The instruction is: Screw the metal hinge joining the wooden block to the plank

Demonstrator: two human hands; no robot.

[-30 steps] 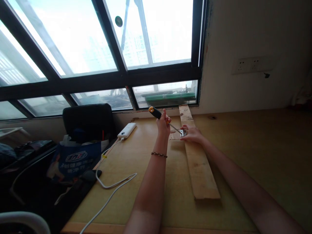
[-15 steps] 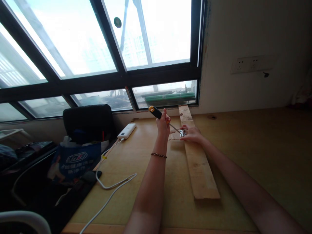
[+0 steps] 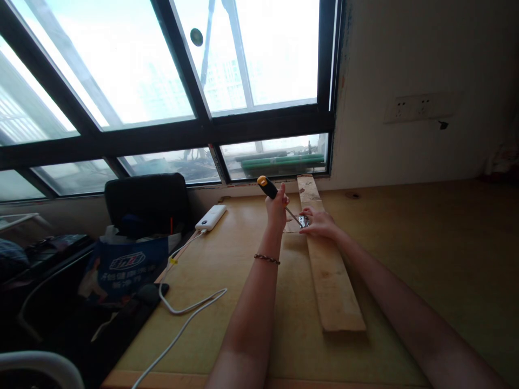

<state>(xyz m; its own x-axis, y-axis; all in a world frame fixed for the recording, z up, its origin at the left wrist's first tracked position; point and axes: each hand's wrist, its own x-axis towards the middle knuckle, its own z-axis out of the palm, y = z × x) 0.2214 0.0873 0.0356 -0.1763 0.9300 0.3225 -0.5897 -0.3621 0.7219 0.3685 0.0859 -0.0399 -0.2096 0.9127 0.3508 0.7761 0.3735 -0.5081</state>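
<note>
A screwdriver with a black and orange handle is gripped in my left hand. It leans, with its thin shaft pointing down and right to a small silver metal plate with holes. My right hand pinches this plate from the right side against the long wooden board. The board lies lengthwise on the table, with its far end near the window. A shorter wood piece sits at the board's left side, partly hidden by my left hand. The exact tip contact is too small to make out.
On the table, a white power bank lies at the left with a white cable running from it. Beyond the left edge stand a black chair and a blue bag. A wall socket is at the right.
My left hand and the screwdriver handle have shifted slightly right, and the screwdriver stands a little steeper. My right hand and the board have stayed in place.
</note>
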